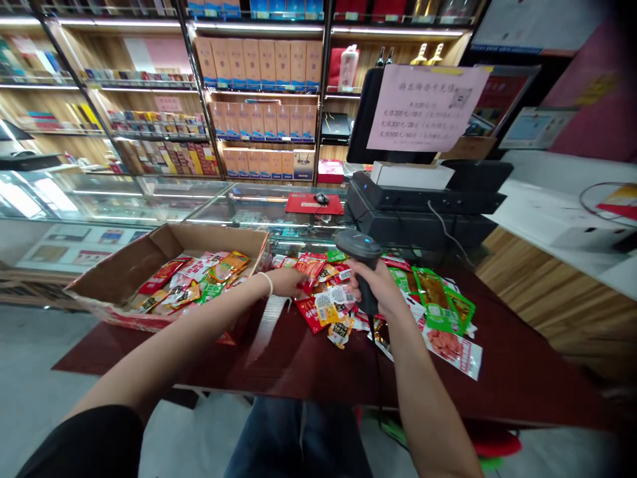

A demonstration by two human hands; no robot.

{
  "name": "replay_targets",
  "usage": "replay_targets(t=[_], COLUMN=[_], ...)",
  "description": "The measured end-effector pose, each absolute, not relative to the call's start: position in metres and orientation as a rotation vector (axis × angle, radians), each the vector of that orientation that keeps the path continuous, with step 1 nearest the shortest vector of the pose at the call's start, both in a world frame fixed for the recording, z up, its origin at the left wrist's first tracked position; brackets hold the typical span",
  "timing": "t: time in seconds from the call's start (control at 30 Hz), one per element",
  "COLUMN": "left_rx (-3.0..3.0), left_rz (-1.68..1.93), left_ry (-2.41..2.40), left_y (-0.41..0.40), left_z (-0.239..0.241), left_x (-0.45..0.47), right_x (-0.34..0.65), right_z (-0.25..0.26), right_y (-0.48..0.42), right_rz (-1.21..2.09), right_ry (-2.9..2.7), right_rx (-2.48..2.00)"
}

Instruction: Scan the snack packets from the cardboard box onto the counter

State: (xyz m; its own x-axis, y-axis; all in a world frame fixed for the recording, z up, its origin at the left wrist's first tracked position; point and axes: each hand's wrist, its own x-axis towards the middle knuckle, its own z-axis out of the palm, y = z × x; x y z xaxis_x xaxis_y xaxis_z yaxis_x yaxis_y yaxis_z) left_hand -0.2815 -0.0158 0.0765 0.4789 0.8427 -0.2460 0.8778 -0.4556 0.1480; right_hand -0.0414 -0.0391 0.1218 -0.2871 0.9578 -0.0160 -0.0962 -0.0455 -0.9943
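My right hand (379, 285) is wrapped round the grip of a black handheld barcode scanner (359, 249), whose head points left and down over a pile of snack packets (333, 309) on the dark red table (298, 362). My left hand (288, 282) reaches into that pile with its fingers closed on a red packet (307, 269). A white band sits on my left wrist. Green packets (440, 295) and a clear packet of orange food (455, 348) lie to the right of the scanner.
An open cardboard box (124, 269) holding several more packets stands at the table's left. Behind are a glass counter (249, 206), a black till machine (418, 206) with a pink notice (425, 106), and shelves of boxed goods (263, 86).
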Motion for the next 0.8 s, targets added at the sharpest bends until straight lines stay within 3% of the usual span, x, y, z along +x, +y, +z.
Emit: replay_targets(t=[0.13,0.27,0.5,0.8], left_rx=[2.433,2.379,2.12,1.719], left_rz=[-0.333,0.023,0.748,0.859], left_ry=[1.196,1.219,1.633,1.974], left_y=[-0.012,-0.016,-0.052,-0.091], left_z=[0.068,0.086,0.122,0.091], left_x=[-0.288,-0.31,-0.386,-0.49], right_x=[-0.045,-0.057,-0.094,-0.165], right_z=[0.123,0.126,0.136,0.13], right_y=[-0.038,-0.036,-0.036,-0.035], right_rz=[1.494,1.519,1.579,1.679], right_ry=[-1.35,-1.402,-1.5,-1.578], right_rx=[-1.024,-0.961,-0.911,-0.815])
